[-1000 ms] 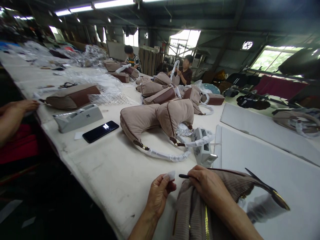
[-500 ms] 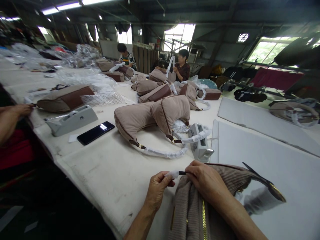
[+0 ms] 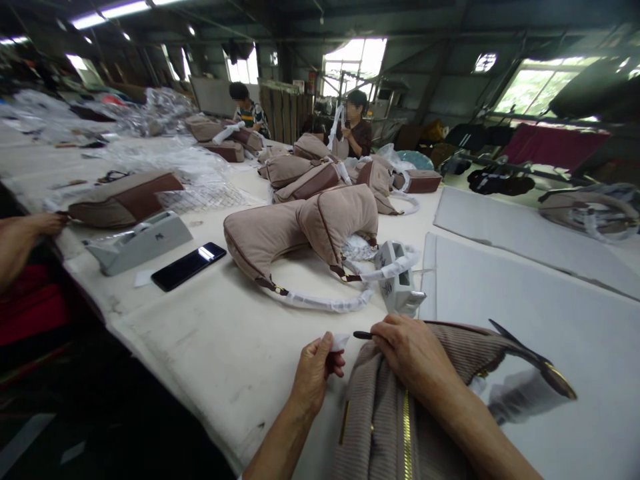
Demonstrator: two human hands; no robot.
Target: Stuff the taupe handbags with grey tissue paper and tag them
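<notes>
A taupe corduroy handbag (image 3: 370, 400) stands at the table's near edge, a gold zipper (image 3: 407, 433) running along its top. My right hand (image 3: 413, 350) rests over the bag, its fingers closed on a thin dark pull tab (image 3: 362, 335) whose free end points left. Just left of that tip, my left hand (image 3: 313, 373) pinches a small piece of white wrapping paper (image 3: 341, 342) between thumb and fingers, apart from the tab. On the bag's right side, the dark strap (image 3: 530, 363) carries a gold fitting and translucent wrap.
Beyond my hands lie two taupe bags (image 3: 265, 247) with wrapped handles, beside a grey tape dispenser (image 3: 400, 283). A phone (image 3: 189, 265) and another tape dispenser (image 3: 143, 243) are left. White boards (image 3: 540, 300) cover the right side. A co-worker's hand (image 3: 43, 223) touches a bag at left.
The white wrapping paper has come off the tip of the dark tab. My left hand has drawn slightly left with it, while my right hand keeps its grip.
</notes>
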